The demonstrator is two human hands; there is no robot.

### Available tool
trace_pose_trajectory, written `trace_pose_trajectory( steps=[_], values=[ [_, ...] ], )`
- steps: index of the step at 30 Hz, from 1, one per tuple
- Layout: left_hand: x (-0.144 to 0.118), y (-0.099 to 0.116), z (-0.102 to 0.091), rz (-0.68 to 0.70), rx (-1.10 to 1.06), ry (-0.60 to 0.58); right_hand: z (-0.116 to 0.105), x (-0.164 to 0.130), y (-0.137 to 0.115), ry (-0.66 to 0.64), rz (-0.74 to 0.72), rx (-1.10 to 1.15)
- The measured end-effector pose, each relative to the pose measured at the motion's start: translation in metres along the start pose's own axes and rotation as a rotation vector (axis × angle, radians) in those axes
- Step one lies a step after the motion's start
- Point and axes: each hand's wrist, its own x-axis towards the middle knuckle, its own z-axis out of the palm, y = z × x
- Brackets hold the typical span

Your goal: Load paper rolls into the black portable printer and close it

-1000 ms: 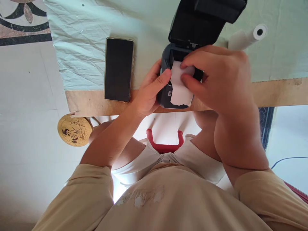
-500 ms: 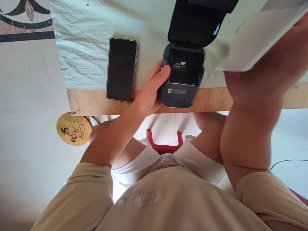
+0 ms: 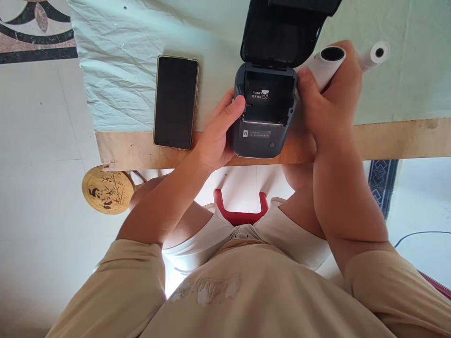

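Paper roll [image 3: 326, 63] in right hand [image 3: 326, 110] grip

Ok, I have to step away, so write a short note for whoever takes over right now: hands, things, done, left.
Left hand: steadies the printer at the table edge, thumb on its left side.
Right hand: holds a paper roll just right of the printer.
Things: printer lid is up, bay shows no paper. A second roll lies on the cloth behind; a phone lies left.
Done: lid open, roll in hand.
Left: probably seat the roll, feed its end out, shut the lid.
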Motion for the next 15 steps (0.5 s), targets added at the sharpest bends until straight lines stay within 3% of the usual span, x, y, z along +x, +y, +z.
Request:
trace_pose_trajectory(
  steps=[5,10,13,15],
  values=[
    [0.0,0.001,0.0,0.027,-0.03,-0.038,-0.003,-0.005,-0.004,0.138,-0.074,-0.166],
    [0.0,0.003,0.002,0.012,-0.056,-0.029,-0.002,0.002,-0.001,0.365,-0.105,-0.428],
    [0.0,0.002,0.002,0.01,-0.067,-0.006,-0.001,-0.002,-0.008,0.399,-0.19,-0.417],
    [0.0,0.002,0.001,0.015,-0.045,-0.025,-0.005,-0.006,-0.012,0.543,-0.292,-0.395]
  ],
)
